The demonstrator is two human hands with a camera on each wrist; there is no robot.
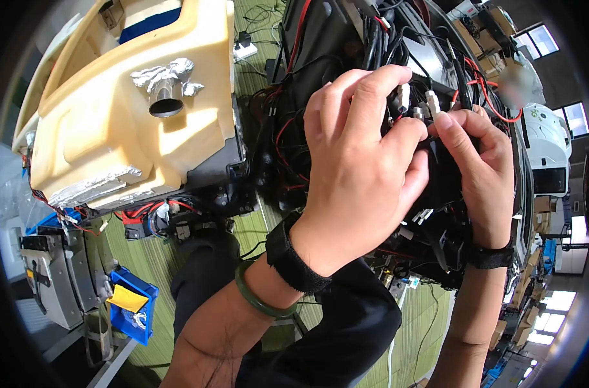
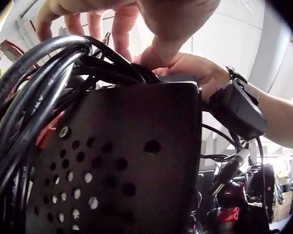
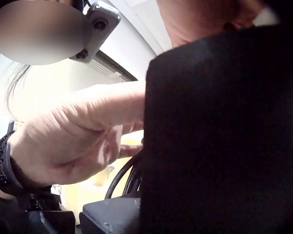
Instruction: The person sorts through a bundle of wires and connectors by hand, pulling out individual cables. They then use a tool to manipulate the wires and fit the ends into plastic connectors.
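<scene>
In the head view, my left hand (image 1: 359,155) reaches over a black cable bundle (image 1: 375,42) with bent fingers; whatever lies under its fingertips is hidden. My right hand (image 1: 488,161) pinches the lower end of a white connector (image 1: 432,102) between thumb and index finger, its tip close to the left index finger. Another white connector (image 1: 404,97) stands beside the left fingers. The left wrist view has the left hand (image 2: 178,19) above a black perforated box (image 2: 151,112), with the right hand (image 2: 200,73) behind it. The left hand (image 3: 78,131) also appears in the right wrist view.
A cream moulded shell (image 1: 126,129) with a metal pipe (image 1: 166,103) stands to the left. Below it are a blue bin (image 1: 133,323) and red and black wiring. Thick black cables (image 2: 34,107) loop beside the box. A white machine (image 1: 545,142) stands at the right.
</scene>
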